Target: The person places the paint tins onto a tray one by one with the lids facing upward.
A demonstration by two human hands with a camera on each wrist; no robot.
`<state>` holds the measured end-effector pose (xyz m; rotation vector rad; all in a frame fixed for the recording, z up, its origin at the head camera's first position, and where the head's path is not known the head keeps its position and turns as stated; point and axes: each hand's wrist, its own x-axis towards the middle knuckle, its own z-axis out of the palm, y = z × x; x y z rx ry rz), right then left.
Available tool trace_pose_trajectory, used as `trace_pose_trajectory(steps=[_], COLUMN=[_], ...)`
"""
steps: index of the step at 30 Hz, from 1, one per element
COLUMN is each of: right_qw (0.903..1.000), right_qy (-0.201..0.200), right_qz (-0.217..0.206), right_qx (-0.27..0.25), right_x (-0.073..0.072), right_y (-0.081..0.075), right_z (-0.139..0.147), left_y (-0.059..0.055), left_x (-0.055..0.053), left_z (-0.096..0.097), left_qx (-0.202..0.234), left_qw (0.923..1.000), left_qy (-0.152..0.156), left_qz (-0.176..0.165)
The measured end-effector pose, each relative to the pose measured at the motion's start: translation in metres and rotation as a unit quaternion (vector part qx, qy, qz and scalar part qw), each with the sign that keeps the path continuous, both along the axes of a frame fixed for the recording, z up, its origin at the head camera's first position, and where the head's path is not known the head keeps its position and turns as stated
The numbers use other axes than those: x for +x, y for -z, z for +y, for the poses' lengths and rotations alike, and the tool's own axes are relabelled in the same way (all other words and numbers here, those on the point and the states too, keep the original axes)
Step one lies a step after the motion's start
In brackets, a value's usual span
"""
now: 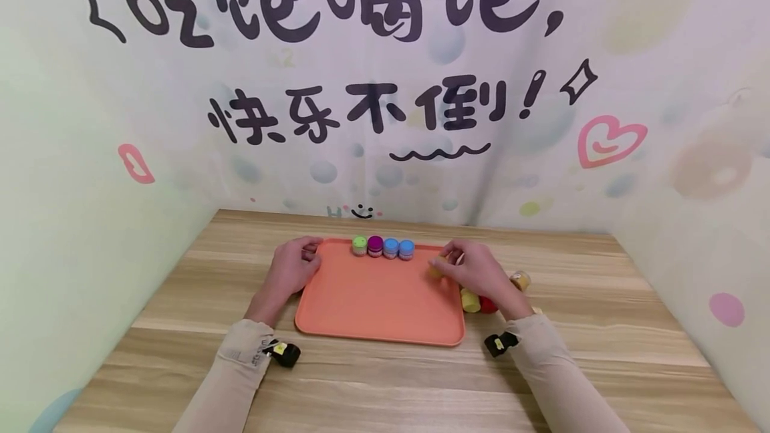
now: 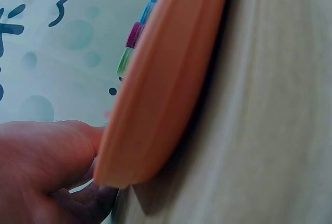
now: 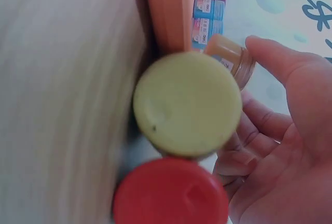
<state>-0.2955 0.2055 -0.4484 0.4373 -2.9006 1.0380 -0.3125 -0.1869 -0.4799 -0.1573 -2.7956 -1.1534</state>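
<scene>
My left hand (image 1: 291,264) grips the left far corner of a coral tray (image 1: 379,299), its thumb against the rim in the left wrist view. Over the tray's right far part, my right hand (image 1: 478,267) pinches a small amber jar (image 3: 224,49) between thumb and fingers. Along the far edge of the tray stands a row of small lidded jars: a green jar (image 1: 359,246), a purple jar (image 1: 375,246) and two blue jars (image 1: 399,249). Beside the tray, under my right forearm, lie a yellow jar (image 1: 470,301) and a partly hidden red jar (image 1: 488,305).
Farther right, past my right wrist, is a tan jar (image 1: 520,279). A pale item (image 1: 537,311) peeks out by the right sleeve, mostly hidden. The wooden table (image 1: 373,386) meets a printed wall sheet (image 1: 337,179) at the back.
</scene>
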Motion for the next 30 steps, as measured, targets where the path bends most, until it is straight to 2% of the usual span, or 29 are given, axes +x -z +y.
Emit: trace_pose_trajectory(steps=[9, 17, 22, 30], right_qw=[0.9995, 0.9993, 0.9993, 0.9974], right_qy=[0.023, 0.031, 0.036, 0.061], right_qz=[-0.007, -0.018, -0.009, 0.010], right_qx=[0.018, 0.002, 0.005, 0.039], right_x=[-0.008, -0.014, -0.016, -0.021], right_y=[0.000, 0.002, 0.003, 0.006], right_z=[-0.015, -0.024, -0.026, -0.032], left_y=[-0.002, -0.001, -0.001, 0.000], left_x=[0.001, 0.001, 0.001, 0.000], left_z=[0.000, 0.001, 0.001, 0.000], left_qx=[0.004, 0.008, 0.006, 0.003], left_qw=[1.0000, 1.0000, 1.0000, 1.0000], left_qy=[0.001, 0.002, 0.000, 0.001], left_qz=[0.002, 0.005, 0.000, 0.000])
